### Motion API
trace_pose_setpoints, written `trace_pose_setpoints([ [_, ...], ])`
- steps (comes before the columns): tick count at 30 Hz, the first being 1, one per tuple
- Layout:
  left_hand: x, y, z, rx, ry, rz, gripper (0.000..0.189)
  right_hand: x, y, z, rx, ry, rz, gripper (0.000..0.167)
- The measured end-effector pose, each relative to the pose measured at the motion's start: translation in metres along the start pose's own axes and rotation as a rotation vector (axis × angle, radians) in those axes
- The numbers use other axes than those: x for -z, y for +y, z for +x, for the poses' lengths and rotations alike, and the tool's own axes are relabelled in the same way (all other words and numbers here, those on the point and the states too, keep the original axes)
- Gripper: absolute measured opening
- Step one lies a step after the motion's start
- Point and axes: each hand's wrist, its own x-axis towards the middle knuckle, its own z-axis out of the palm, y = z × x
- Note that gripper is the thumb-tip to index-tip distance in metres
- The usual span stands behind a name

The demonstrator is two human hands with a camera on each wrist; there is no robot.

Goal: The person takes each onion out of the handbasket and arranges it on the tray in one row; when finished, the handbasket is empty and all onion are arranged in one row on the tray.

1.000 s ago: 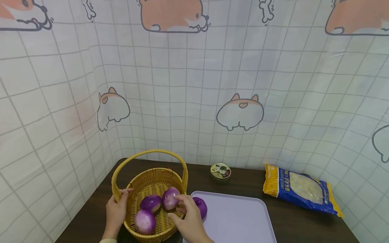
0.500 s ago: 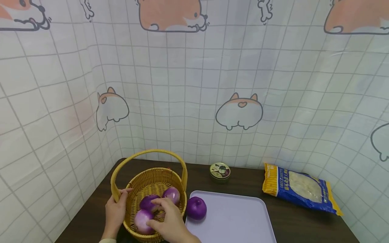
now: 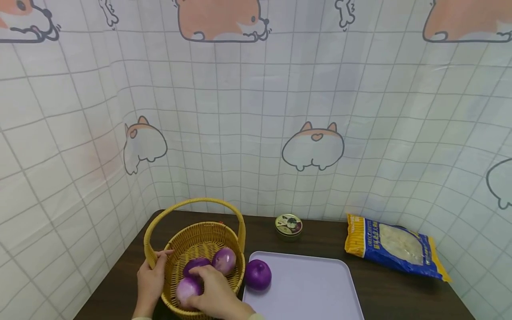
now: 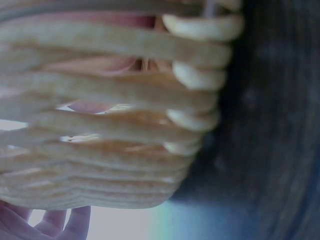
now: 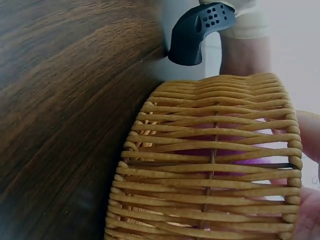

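Observation:
A yellow wicker basket (image 3: 208, 229) with a tall arched handle holds several purple onions. My left hand (image 3: 152, 273) grips its left rim at the foot of the handle. Inside, my right hand (image 3: 216, 289) has its thumb and fingers around the pale front onion (image 3: 186, 291), hiding part of it. Behind that are a darker onion (image 3: 195, 266), partly covered by the fingers, and another onion (image 3: 225, 260) at the right wall. The woven side (image 4: 110, 90) fills the left wrist view, with fingers (image 4: 70, 225) below it. Weave (image 5: 215, 165) also blocks much of the right wrist view.
Right of the basket lies a pale lilac tray (image 3: 308, 284), with a deep purple onion (image 3: 258, 275) at its left edge. A round tin (image 3: 289, 226) stands behind it on the dark wooden table (image 3: 324, 242). A blue and yellow pasta bag (image 3: 396, 246) lies at the right.
My right hand has moved left inside the basket, from the onion at the right wall to the front pale one, where its fingers close around it. The left hand keeps its hold.

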Motion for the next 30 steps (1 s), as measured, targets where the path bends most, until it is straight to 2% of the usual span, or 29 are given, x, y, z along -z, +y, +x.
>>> trace_pose_setpoints([
  [11,0.0,0.0,0.0,0.006,-0.009,-0.008,0.036,-0.011,-0.004,0.008,-0.086,0.014,-0.139,0.055],
  [16,0.0,0.0,0.001,0.006,-0.015,0.0,0.036,-0.013,-0.004,0.01,-0.111,-0.015,-0.181,0.055],
  [26,0.0,0.0,0.0,-0.006,0.003,0.016,0.035,-0.013,-0.004,0.008,-0.163,-0.019,-0.134,0.055],
  [30,-0.001,-0.001,0.0,-0.01,0.01,0.002,0.035,-0.011,-0.003,0.006,-0.171,-0.006,-0.077,0.056],
])
